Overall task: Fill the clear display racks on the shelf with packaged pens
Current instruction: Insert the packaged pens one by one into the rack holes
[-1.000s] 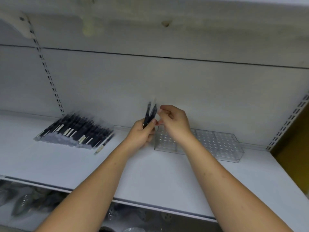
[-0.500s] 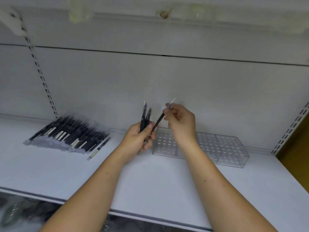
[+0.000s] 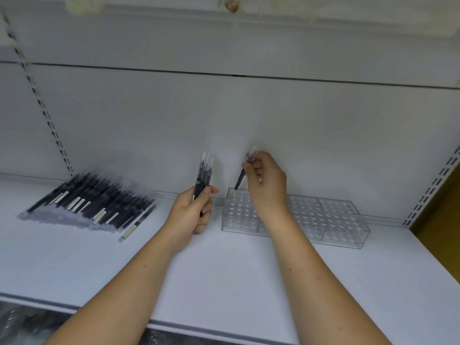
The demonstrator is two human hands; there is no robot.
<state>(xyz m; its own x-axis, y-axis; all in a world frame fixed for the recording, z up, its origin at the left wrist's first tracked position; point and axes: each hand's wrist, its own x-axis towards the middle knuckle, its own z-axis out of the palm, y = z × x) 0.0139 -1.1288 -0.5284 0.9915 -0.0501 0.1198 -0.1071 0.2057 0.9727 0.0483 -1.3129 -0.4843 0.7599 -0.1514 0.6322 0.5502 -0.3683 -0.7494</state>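
Observation:
A clear display rack (image 3: 331,220) with a grid of holes stands on the white shelf (image 3: 224,282) against the back panel. My right hand (image 3: 267,185) pinches one packaged pen (image 3: 241,179), held nearly upright with its lower tip just above the rack's far left corner. To the left of the rack, my left hand (image 3: 191,215) grips a small bundle of packaged pens (image 3: 202,180) pointing up. A fanned pile of packaged black pens (image 3: 92,204) lies on the shelf at the left.
Slotted uprights run up the back panel at the left (image 3: 37,95) and right (image 3: 433,190). Another shelf hangs overhead (image 3: 224,11). The shelf's front edge (image 3: 199,329) runs below my forearms, with dim goods underneath. A yellow-brown surface (image 3: 445,220) borders the right.
My right hand drew one pen out of the left hand's bundle and carried it right and down, to just over the rack's left corner. The left hand stays beside the rack.

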